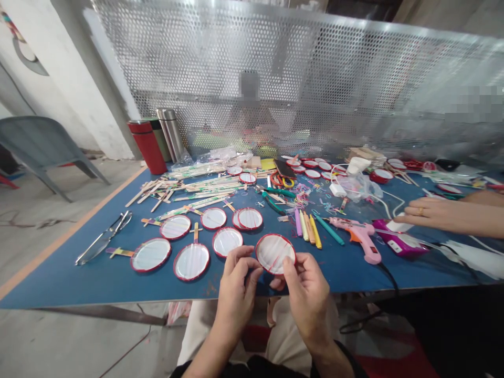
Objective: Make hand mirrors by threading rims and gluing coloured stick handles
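My right hand (309,294) holds a round white disc with a red rim (273,252), thumb on its face and fingers behind. The disc is tilted toward me, and thin red streaks cross its white face. Just left of its lower edge, my left hand (238,286) has its fingers curled and the fingertips pinched together; what they hold, if anything, is too small to make out. Close by on the table lies another red-rimmed disc (227,242). Several similar discs are further left, some with crossed craft sticks attached, such as this disc (150,255).
On the blue table (98,283) lie scissors or tongs of metal (104,239), craft sticks (208,184), crayon-like markers (311,229) and a pink glue gun (360,233) with its cord. Flasks (147,147) stand at the back left. A co-worker's hand (427,214) reaches in from the right.
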A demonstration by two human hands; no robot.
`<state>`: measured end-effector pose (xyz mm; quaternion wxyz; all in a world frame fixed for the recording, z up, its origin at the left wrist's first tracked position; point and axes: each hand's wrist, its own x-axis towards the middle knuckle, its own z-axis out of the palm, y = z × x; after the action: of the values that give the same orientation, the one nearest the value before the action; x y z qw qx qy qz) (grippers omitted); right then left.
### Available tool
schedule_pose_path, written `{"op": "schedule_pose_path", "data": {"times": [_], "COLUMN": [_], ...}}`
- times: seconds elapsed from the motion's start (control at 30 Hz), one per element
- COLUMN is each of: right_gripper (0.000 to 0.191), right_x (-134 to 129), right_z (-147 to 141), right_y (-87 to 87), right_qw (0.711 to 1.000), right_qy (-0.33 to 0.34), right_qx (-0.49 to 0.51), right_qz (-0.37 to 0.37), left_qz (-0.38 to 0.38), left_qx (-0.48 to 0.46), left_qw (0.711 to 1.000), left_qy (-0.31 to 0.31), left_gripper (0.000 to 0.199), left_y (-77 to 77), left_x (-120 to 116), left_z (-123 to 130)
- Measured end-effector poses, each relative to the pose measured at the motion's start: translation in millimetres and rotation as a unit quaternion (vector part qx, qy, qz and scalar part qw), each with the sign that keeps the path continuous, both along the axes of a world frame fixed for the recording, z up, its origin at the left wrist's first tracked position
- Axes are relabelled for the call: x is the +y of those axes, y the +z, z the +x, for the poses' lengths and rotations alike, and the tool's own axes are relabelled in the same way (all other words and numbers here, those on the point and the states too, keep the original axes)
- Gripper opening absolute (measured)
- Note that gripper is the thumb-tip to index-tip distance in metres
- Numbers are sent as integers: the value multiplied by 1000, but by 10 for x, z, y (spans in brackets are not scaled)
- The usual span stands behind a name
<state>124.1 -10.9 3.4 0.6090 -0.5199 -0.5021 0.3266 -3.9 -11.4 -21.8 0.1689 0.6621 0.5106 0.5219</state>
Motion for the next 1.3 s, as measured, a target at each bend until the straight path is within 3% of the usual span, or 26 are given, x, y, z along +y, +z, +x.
{"op": "schedule_pose_path", "data": {"times": [0.5,0.63,0.73,1.0,1.3], "right_gripper": [25,23,23,21,17], "right_x": [8,7,17,14,-26], "right_z": [26,61,70,-12,-17], "right_y": [-28,24,39,-96,-222], "right_qw": [1000,1000,999,1000,994], "right_qy": [-18,-26,-29,-20,-32], "right_qx": [5,-9,-11,-13,-96], "right_qz": [-8,-14,-11,20,48], "left_qz": [-29,-35,-30,38,-17], "left_qx": [-13,-17,-29,-15,-15], "left_qw": [999,999,999,999,999], "left_qy": [24,-23,-25,1,31], "left_gripper": [16,7,9,14,8], "left_y": [50,63,64,52,32], "left_x": [35,37,23,6,16], "left_z": [35,14,-9,14,64]}}
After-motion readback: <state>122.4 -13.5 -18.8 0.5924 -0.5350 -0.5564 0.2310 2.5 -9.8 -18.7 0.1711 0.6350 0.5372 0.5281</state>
